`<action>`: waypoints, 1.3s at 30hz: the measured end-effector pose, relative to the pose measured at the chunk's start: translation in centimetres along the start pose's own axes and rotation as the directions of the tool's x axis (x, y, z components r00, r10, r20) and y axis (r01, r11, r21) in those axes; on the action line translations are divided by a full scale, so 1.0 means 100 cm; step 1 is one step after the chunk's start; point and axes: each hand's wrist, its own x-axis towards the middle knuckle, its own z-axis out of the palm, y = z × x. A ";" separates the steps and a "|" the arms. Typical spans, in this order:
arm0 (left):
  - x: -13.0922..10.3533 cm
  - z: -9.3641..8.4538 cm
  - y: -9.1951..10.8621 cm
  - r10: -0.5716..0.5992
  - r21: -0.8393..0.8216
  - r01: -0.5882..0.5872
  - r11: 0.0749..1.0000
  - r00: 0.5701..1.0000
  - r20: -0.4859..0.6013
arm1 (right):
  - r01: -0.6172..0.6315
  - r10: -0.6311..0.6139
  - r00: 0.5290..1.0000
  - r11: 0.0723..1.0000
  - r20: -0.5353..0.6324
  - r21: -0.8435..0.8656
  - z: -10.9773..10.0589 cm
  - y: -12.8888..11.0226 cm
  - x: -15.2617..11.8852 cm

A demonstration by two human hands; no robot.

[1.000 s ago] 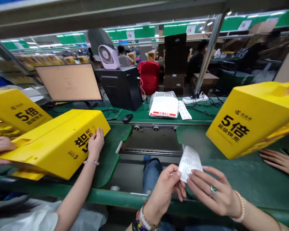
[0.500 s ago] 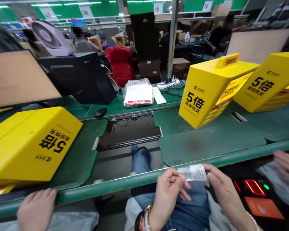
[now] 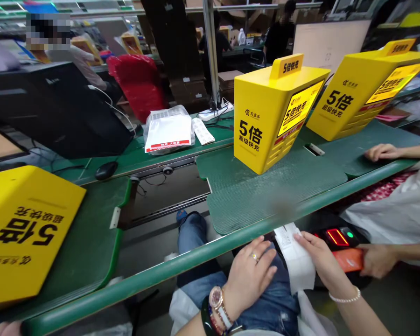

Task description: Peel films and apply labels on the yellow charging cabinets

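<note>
- R hand [image 3: 324,259] has the paper strip [image 3: 303,268] pinched near its printed top end, thumb on the face, rest of the strip hanging loose.
- L hand [image 3: 250,275] is beside it, fingers loosely spread, no visible grip on the paper.
- Strip's loc.: over the wearer's lap, just on the near side of the green rail [image 3: 161,279], R of the L hand.
- Tip: light pinch, nr. the edge; thin paper prob. creases if squeezed.
- L fingertips could steady the free end w/o covering print, esp. if it needs reading.
- Watch the R side: a co-worker's hand [image 3: 380,260] holds an orange item [image 3: 348,260] close by; a bump could tug the strip.
</note>
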 end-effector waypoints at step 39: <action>0.057 0.033 0.041 -0.354 -0.733 0.576 0.362 0.813 0.463 | 0.043 -0.076 0.991 0.964 -0.115 -0.262 -0.004 -0.041 -0.042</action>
